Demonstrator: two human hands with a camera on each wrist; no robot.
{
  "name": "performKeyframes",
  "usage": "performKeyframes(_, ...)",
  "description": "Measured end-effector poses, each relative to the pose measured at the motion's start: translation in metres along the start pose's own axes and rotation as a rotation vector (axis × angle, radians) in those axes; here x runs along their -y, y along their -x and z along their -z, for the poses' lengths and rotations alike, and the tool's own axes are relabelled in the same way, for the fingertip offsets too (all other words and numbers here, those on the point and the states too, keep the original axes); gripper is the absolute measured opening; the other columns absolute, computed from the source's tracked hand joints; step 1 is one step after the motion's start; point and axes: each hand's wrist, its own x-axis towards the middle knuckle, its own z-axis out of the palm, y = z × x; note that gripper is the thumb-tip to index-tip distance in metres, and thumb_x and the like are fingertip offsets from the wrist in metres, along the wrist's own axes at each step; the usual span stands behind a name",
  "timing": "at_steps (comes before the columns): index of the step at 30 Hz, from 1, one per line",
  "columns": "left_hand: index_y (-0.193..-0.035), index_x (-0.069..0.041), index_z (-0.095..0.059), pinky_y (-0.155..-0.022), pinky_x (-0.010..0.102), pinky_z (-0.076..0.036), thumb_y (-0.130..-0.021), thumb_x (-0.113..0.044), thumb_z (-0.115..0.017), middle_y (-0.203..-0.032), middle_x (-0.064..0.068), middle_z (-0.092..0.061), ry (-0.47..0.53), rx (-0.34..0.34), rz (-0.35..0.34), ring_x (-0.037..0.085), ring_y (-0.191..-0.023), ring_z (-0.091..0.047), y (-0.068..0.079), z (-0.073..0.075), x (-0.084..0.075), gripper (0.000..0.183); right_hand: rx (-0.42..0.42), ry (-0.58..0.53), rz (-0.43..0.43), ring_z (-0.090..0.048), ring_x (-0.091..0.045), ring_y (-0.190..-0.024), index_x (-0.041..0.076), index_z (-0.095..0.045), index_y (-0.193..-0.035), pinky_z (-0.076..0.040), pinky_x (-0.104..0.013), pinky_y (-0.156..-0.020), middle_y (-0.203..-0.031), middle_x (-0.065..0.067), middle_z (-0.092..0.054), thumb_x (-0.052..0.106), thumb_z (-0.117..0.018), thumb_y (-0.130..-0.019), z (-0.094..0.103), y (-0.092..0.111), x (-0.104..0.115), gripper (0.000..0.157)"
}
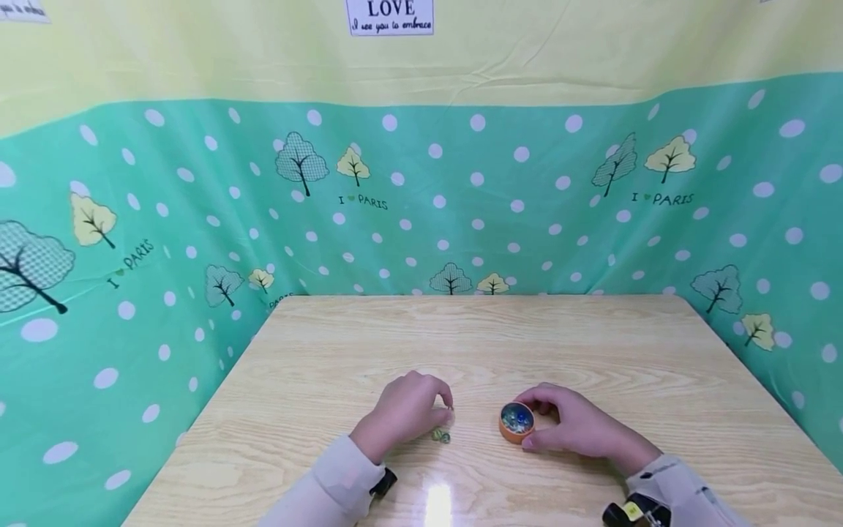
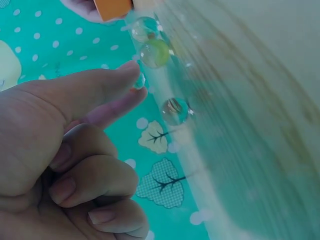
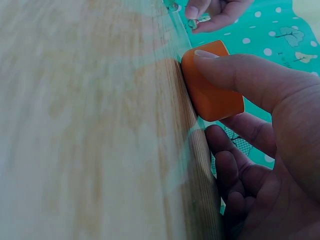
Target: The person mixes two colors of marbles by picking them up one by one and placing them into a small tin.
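My left hand [image 1: 446,413] rests on the wooden table [image 1: 593,344] left of centre. In the left wrist view, the left hand [image 2: 137,83] pinches a small clear marble [image 2: 139,80] between thumb and forefinger, the other fingers curled under. A few loose glass marbles [image 1: 440,436] lie just by its fingertips, and the loose marbles [image 2: 155,52] show closer in the wrist view. My right hand [image 1: 535,423] grips a small orange cup [image 1: 516,424] that stands upright on the table with marbles inside. The right thumb lies along the orange cup [image 3: 212,85].
A green polka-dot cloth with trees [image 1: 461,190] walls the table at the back and both sides. Bare wood stretches behind the hands to the far edge [image 1: 481,296]. A glare spot [image 1: 437,505] shines near the front edge.
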Motion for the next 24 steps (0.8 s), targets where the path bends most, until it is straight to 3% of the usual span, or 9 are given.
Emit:
performKeyframes(7,-0.093,-0.028,-0.077,-0.061,0.028,-0.046,-0.09,-0.035,-0.08,-0.097,-0.008,-0.076,-0.021,-0.014,-0.016,0.005,-0.072,-0.056,-0.003,0.004,-0.008,0.008,-0.001,-0.001,-0.009,-0.054,-0.019,-0.108,0.028,-0.068,-0.126,-0.046,-0.027,-0.092,-0.12,0.007,-0.065,0.041,-0.091,-0.077,0.0,-0.001,0.0,0.055)
performKeyframes(13,-0.092,-0.028,-0.076,-0.055,0.027,-0.042,-0.09,-0.036,-0.081,-0.078,-0.009,-0.068,-0.011,-0.018,-0.009,0.006,-0.061,-0.048,-0.007,0.009,-0.014,0.009,0.003,-0.014,-0.007,-0.055,-0.018,-0.108,0.028,-0.068,-0.126,-0.045,-0.028,-0.091,-0.119,0.007,-0.066,0.042,-0.091,-0.078,-0.001,-0.001,-0.002,0.055)
performKeyframes(19,-0.091,-0.03,-0.077,-0.058,0.027,-0.044,-0.09,-0.036,-0.081,-0.092,-0.009,-0.075,-0.008,-0.03,-0.022,0.007,-0.069,-0.055,-0.013,0.013,-0.022,0.008,0.0,-0.021,0.017,-0.054,-0.018,-0.107,0.028,-0.068,-0.125,-0.045,-0.027,-0.09,-0.119,0.006,-0.066,0.042,-0.09,-0.079,0.0,0.0,-0.002,0.053)
performKeyframes(24,-0.09,-0.03,-0.078,-0.057,0.026,-0.044,-0.09,-0.037,-0.08,-0.091,-0.009,-0.076,0.008,-0.029,-0.042,0.006,-0.064,-0.054,-0.02,0.016,-0.033,0.008,0.005,-0.029,0.035,-0.054,-0.018,-0.105,0.028,-0.069,-0.124,-0.044,-0.028,-0.088,-0.116,0.004,-0.066,0.04,-0.09,-0.079,-0.001,0.002,-0.003,0.051)
